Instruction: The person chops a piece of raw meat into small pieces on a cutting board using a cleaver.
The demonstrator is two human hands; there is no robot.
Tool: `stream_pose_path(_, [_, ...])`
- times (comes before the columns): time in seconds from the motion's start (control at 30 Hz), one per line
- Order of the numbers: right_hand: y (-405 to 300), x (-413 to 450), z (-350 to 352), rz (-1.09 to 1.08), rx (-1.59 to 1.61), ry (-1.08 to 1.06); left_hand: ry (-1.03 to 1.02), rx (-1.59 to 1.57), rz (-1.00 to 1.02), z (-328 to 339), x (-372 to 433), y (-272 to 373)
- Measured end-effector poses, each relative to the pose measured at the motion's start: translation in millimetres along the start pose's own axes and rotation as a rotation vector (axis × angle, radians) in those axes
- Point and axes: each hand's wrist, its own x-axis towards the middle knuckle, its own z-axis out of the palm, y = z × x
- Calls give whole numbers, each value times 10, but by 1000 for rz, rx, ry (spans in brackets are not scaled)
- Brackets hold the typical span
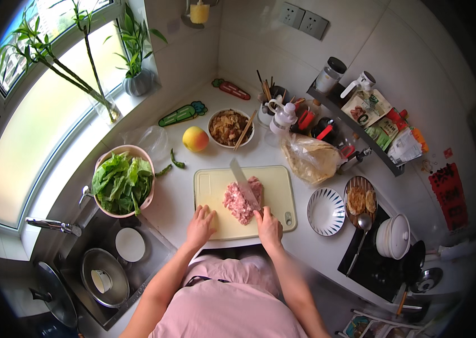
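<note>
Minced raw meat [238, 200] lies in a mound in the middle of a cream cutting board [216, 230]. My right hand [269, 228] is closed around the handle of a kitchen knife [243, 181], whose broad blade lies across the meat and points away from me. The handle itself is mostly hidden by my fingers. My left hand [200, 226] rests on the board's near left part with its fingers spread, apart from the meat and holding nothing.
Leafy greens [121, 181] fill a pink basin at the sink's edge. Beyond the board are green peppers [176, 160], an apple-like fruit [195, 139] and a bowl of food [228, 126] with chopsticks. Bagged flatbreads [309, 158] and a patterned plate [325, 211] stand to the right.
</note>
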Motion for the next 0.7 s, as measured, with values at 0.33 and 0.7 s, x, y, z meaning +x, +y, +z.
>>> stream_pose_path(0.33, [48,-14,16,2,33,90,46,-15,13,-10,26,21])
stream_pose_path(0.7, [79,57,117,44,-35,64,45,8,18,16,7,24])
